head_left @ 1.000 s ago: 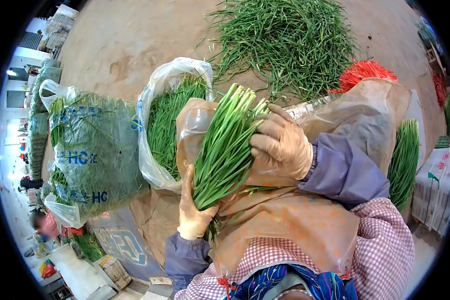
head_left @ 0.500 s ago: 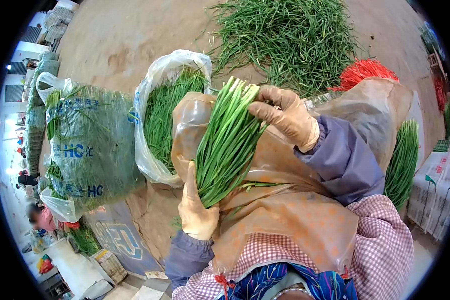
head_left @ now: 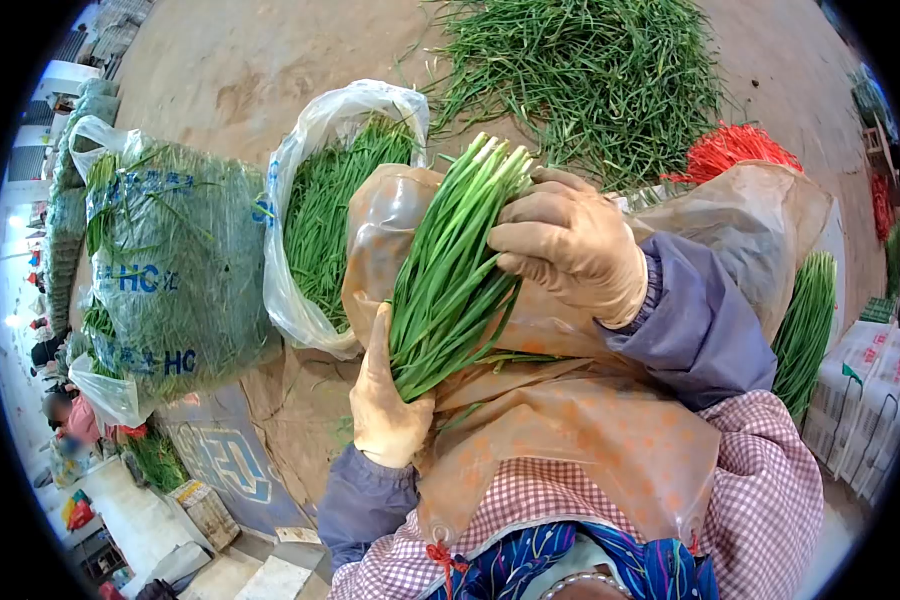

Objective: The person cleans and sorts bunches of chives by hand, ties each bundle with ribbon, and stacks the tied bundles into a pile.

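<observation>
At the bottom of the frame, a brownish plastic apron [head_left: 570, 425] covers the person's front. Above it, at the centre, is a bunch of green stalks [head_left: 445, 285], tilted, with its pale ends upward. The left hand [head_left: 385, 405] grips its lower part, thumb along the side. The right hand [head_left: 575, 240] has fingers bent against its upper right edge; whether they pinch some stalks, I cannot tell. Left of centre stands an open plastic bag [head_left: 280, 275] with greens inside. Farther, at the top, a loose green pile [head_left: 590, 90] lies on the floor [head_left: 240, 60].
</observation>
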Tool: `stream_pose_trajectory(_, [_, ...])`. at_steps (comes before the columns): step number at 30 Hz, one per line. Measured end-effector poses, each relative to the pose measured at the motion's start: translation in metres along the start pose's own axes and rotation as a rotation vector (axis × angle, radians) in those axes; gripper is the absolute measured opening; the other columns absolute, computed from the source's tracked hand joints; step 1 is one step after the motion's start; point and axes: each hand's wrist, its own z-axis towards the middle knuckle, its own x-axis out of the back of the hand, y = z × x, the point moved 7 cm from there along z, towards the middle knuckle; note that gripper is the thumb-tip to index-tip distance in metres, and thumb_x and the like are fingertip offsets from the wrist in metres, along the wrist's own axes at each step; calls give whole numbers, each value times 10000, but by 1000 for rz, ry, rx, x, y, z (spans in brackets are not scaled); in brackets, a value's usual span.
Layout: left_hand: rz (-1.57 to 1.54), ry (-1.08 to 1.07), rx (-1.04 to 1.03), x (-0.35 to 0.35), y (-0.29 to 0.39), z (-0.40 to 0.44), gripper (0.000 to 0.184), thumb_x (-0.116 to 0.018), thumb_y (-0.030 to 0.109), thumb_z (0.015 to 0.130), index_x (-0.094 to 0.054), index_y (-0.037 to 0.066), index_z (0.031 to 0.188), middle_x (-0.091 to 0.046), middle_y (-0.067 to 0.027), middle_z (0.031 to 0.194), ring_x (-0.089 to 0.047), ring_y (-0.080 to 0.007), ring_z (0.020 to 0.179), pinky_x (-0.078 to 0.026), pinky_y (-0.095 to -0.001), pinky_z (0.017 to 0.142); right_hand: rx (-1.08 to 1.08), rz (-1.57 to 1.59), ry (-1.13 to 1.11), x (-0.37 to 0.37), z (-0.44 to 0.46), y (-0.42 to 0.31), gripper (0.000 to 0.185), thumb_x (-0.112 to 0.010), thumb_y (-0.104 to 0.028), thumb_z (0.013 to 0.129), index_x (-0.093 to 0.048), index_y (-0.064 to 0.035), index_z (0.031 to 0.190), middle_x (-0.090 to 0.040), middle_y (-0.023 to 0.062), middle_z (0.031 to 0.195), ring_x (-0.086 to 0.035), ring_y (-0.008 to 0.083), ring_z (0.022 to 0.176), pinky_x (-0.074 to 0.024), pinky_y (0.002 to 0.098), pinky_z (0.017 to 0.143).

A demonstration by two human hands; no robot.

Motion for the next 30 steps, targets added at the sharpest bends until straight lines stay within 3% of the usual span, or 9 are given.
stream_pose_trajectory(4, [-34, 17, -35, -2, -6, 0, 906, -606, -147, 689, -274, 78, 1501, -609, -200, 1255, -616, -291, 1143, -491, -348, 955, -285, 396, 415, 12, -27, 31, 163, -636, -184, 935, -653, -24, 965, -671, 67, 795, -647, 152, 723, -529, 285, 639])
stream_pose_trajectory(8, [-92, 12, -29, -3, -3, 2, 893, -615, -139, 695, -283, 80, 1494, -605, -203, 1261, -620, -297, 1135, -492, -351, 953, -700, 605, 915, 71, -71, 122, 141, -611, -150, 950, -689, -39, 913, -652, 46, 726, -600, 138, 586, -490, 266, 580])
stream_pose_trajectory(11, [-58, 23, -13, -1, -5, 1, 874, -635, -109, 716, -283, 89, 1491, -604, -206, 1259, -623, -307, 1128, -497, -361, 942, -1124, 774, 812, 69, -127, 170, 368, -619, -329, 940, -594, -35, 1161, -675, 96, 937, -633, 203, 841, -504, 368, 795])
stream_pose_trajectory(14, [-34, 76, -57, -4, -3, 0, 838, -641, -77, 741, -293, 83, 1487, -588, -218, 1278, -614, -324, 1137, -495, -376, 939, -1259, 1416, 507, -4, -123, 100, 591, -573, -491, 928, -483, -44, 1305, -638, 129, 1110, -594, 279, 1035, -463, 444, 940])
stream_pose_trajectory(17, [108, 167, -115, -6, 12, -7, 834, -644, -78, 737, -307, 80, 1483, -554, -230, 1316, -595, -339, 1162, -484, -377, 957, -1034, 1970, 291, -67, -100, 57, 715, -484, -602, 927, -444, -39, 1367, -588, 179, 1251, -564, 338, 1166, -443, 506, 1010])
stream_pose_trajectory(20, [326, 63, -173, -10, 12, -19, 871, -678, -38, 656, -324, 8, 1451, -532, -255, 1297, -600, -408, 1083, -493, -415, 905, -1103, 1783, 479, -73, -76, 64, 752, -461, -642, 914, -462, -47, 1375, -512, 211, 1363, -544, 355, 1195, -444, 517, 1012])
stream_pose_trajectory(23, [566, -82, -305, -21, 22, -35, 959, -733, 27, 535, -350, -54, 1410, -507, -265, 1276, -580, -417, 1012, -478, -467, 805, -517, 2578, 140, -87, -46, 59, 793, -431, -686, 896, -476, -56, 1375, -472, 222, 1406, -518, 364, 1225, -431, 528, 1026])
stream_pose_trajectory(24, [592, -127, -364, -23, 24, -39, 964, -741, 36, 535, -348, -53, 1411, -495, -268, 1292, -572, -417, 1025, -473, -468, 810, -788, 2463, 166, -102, -51, 70, 846, -455, -740, 843, -464, -85, 1378, -486, 187, 1396, -493, 378, 1250, -440, 534, 1012])
stream_pose_trajectory(30, [179, -663, -275, 6, 55, -32, 738, -772, 114, 715, -451, -19, 1366, -478, -286, 1344, -551, -429, 1148, -464, -428, 973, -439, 2499, 15, -84, -42, 58, 706, -400, -608, 945, -476, -49, 1371, -605, 192, 1225, -556, 384, 1160, -414, 524, 1042])
